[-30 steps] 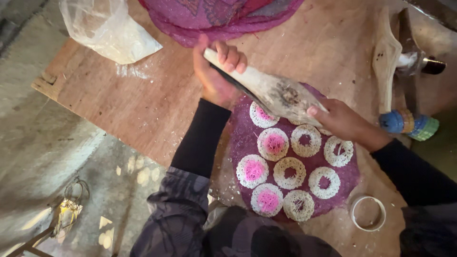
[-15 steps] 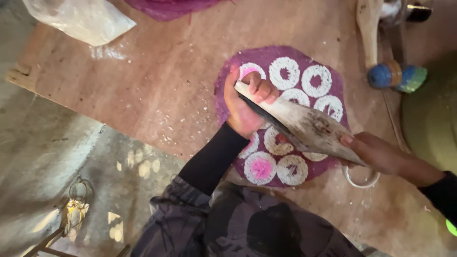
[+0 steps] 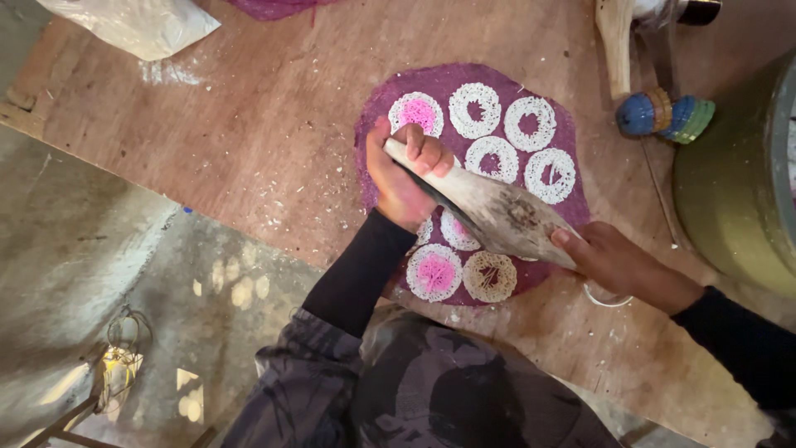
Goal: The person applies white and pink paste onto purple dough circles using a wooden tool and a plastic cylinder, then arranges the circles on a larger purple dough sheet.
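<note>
Purple cloth mat, roughly round, lies flat on the wooden tabletop in the head view. White coiled rings sit on the mat, set close together; some have pink centres, the others show the purple through the middle.

Left hand: fingers wrapped around the narrow end of a long, flat, pale wooden tool, thumb beneath. Right hand: fingers closed on the broad end of the same tool, at the mat's right edge. Tool runs diagonally from upper left to lower right, over the middle of the mat, covering parts of several rings; whether it presses on them cannot be told. Dark smudge on its broad face.

Both arms in black sleeves. Person's dark patterned garment fills the lower centre.

Surroundings: clear ring on the tabletop, partly under the right hand. Blue and green stacked bangles at upper right, beside a pale wooden handle. Large olive-green vessel at the right edge. Clear plastic bag at upper left. White crumbs scattered over the tabletop.
</note>
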